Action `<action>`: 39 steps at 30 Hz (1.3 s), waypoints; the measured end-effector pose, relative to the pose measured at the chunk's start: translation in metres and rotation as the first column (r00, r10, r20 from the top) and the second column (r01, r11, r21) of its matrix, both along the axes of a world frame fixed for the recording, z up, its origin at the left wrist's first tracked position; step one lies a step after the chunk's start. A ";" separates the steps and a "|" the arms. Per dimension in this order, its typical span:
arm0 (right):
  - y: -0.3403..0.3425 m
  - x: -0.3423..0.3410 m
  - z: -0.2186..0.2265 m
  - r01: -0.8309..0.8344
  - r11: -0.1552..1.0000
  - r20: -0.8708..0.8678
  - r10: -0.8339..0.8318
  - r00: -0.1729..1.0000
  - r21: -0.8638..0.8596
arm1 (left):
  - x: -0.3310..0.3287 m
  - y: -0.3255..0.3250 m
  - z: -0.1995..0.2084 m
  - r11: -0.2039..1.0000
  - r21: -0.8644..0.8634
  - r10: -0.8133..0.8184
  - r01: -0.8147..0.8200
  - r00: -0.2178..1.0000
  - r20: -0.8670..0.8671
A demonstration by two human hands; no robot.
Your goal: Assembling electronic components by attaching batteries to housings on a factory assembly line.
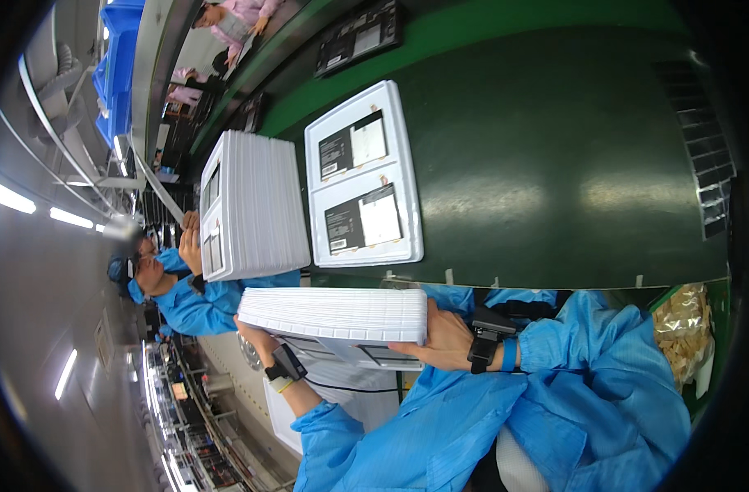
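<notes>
A stack of white plastic trays (333, 310) is gripped at its two ends, just off the near edge of the work surface. My left hand (258, 336) is closed around its left end, and my right hand (442, 338) clasps the right end. Dark flat pieces show in the tray facing me. On the green surface beyond lies a single white tray (413, 205) with two flat black-and-silver battery packs (362, 220) in its compartments. Left of it stands a taller stack of white trays (264, 205), touched by a co-worker's hand (191, 244).
The co-worker in blue (198, 303) stands at the left. A dark green work surface (522, 164) carries a black gridded strip (698, 148) at its right. Opened dark devices (360, 37) sit along the far side. At lower right is a clear bag of beige pieces (682, 328).
</notes>
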State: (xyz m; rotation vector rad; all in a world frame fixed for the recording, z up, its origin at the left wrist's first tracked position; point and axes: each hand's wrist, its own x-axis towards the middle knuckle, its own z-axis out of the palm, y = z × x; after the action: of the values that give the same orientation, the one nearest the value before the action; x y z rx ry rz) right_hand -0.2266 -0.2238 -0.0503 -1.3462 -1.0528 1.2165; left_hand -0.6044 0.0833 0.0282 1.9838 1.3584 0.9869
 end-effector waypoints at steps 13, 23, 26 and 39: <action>-0.107 0.081 0.063 0.390 0.918 -0.325 -0.348 0.879 0.074 | 0.324 -0.031 0.153 0.949 -0.101 -0.292 0.297 0.954 0.060; -0.161 0.092 0.051 0.807 0.527 -0.798 -0.591 0.123 -0.266 | 0.644 -0.114 0.109 0.529 -0.277 -0.815 0.802 0.389 -0.429; -0.168 0.086 0.059 0.776 0.542 -0.773 -0.624 0.114 -0.323 | 0.684 -0.146 0.090 0.558 -0.316 -0.775 0.767 0.344 -0.530; -0.176 0.100 0.069 0.785 0.536 -0.732 -0.662 0.162 -0.311 | 0.419 -0.261 0.075 0.258 0.174 -0.902 0.950 0.301 -0.309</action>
State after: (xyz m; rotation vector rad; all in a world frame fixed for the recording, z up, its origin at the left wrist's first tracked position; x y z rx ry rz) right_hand -0.1264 -0.3996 0.0183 -0.7888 0.2490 0.7531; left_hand -0.1850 -0.1778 0.1029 2.5541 -0.2000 0.4329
